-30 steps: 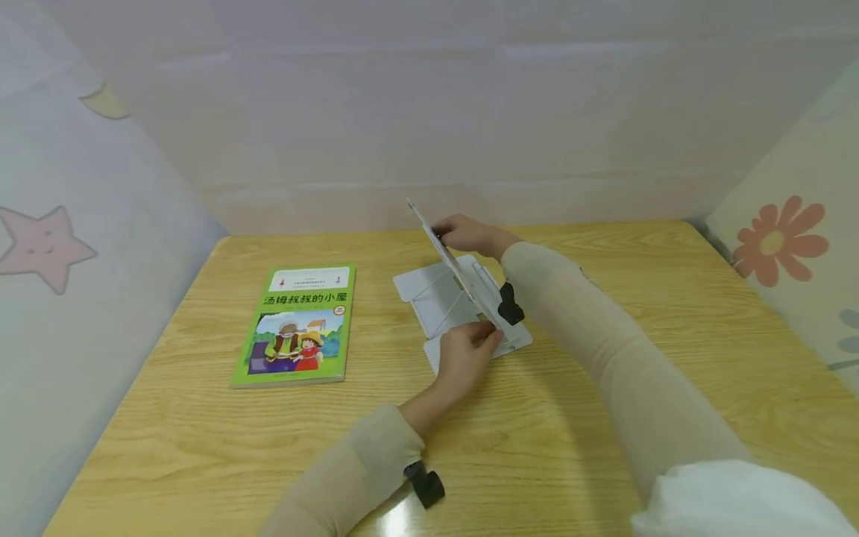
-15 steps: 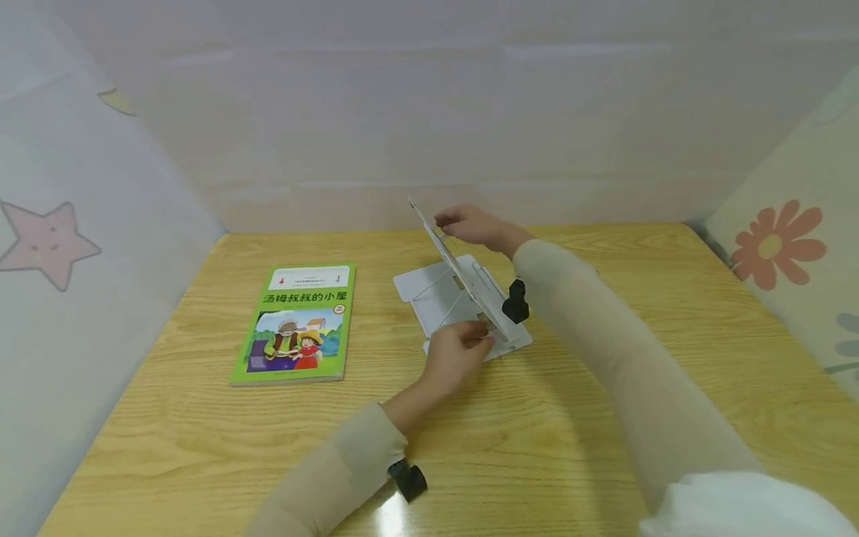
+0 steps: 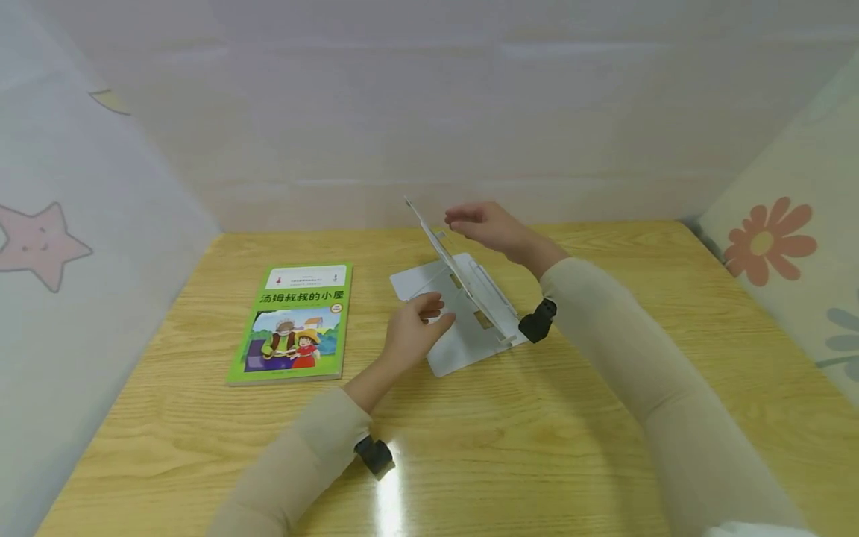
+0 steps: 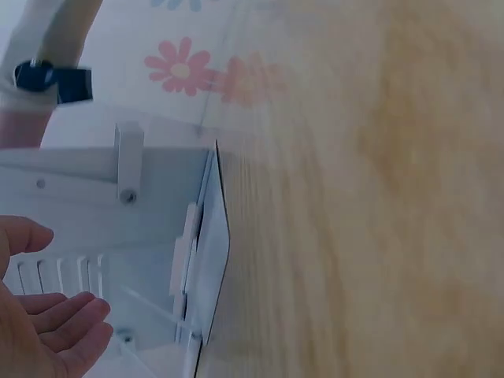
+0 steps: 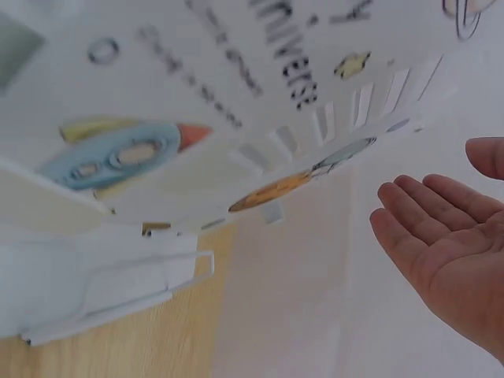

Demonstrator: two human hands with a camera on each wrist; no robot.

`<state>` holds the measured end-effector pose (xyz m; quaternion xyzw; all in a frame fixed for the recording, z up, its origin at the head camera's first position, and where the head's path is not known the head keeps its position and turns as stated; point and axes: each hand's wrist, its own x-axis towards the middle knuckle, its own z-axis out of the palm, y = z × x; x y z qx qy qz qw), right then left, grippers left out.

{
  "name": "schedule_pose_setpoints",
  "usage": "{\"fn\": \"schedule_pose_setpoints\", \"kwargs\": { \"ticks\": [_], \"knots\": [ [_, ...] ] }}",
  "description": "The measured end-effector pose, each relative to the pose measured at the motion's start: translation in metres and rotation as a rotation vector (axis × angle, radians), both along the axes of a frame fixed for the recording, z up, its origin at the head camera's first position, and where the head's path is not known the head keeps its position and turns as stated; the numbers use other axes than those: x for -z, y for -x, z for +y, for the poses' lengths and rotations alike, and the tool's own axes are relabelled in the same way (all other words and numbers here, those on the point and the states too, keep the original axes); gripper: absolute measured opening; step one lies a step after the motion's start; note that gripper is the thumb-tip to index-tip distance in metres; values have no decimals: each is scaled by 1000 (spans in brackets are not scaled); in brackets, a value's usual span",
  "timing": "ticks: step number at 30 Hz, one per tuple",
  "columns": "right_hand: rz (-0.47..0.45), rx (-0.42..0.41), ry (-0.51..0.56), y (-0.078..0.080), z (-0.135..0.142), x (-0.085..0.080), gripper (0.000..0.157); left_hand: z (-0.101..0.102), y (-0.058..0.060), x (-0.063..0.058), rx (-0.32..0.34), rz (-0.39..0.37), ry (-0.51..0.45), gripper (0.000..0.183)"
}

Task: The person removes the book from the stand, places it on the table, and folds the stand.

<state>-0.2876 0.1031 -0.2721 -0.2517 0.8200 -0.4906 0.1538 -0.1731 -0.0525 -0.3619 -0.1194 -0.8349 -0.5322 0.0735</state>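
Note:
A white book stand (image 3: 459, 350) rests on the table, its back panel (image 3: 439, 250) raised at a slant above the flat base. In the right wrist view, the panel's printed face shows a blue rocket (image 5: 118, 157) and lettering. My left hand (image 3: 411, 332) hovers over the left part of the base, fingers loosely bent and holding nothing. The left wrist view has that hand (image 4: 59, 327) beside the slotted back of the panel. To the right of the panel's upper end, my right hand (image 3: 493, 227) is raised with extended fingers, apart from it.
A green picture book (image 3: 291, 324) lies flat on the wooden table (image 3: 470, 462), left of the stand. Pale walls with a star (image 3: 43, 245) and a flower (image 3: 770, 242) enclose the back and sides. Black straps circle both wrists.
Both hands have let go of the panel. My left hand has moved left and up from its lower edge, and my right hand has drawn right. The panel stays raised.

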Motion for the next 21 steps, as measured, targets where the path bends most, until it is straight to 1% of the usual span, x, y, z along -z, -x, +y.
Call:
{"fn": "schedule_pose_setpoints", "kwargs": {
  "ticks": [3, 6, 8, 12, 15, 18, 21],
  "knots": [
    [7, -6, 59, -10, 1, 1, 39, -8, 7, 0, -33, -12, 55, 45],
    [29, -11, 98, -20, 1, 3, 38, -14, 15, 0, -63, -62, 126, 57],
    [40, -11, 120, -28, 3, 6, 38, -17, 19, 0, -71, -103, 173, 65],
    [50, -22, 172, -44, 8, 13, 39, -20, 27, 5, -53, -154, 250, 78],
    [72, -29, 198, -56, 13, 18, 40, -21, 33, 9, -31, -185, 290, 85],
    [104, -34, 211, -68, 17, 23, 40, -21, 37, 14, -23, -221, 316, 90],
    [128, -30, 224, -79, 19, 29, 40, -22, 41, 20, -6, -241, 327, 93]
  ]
}}
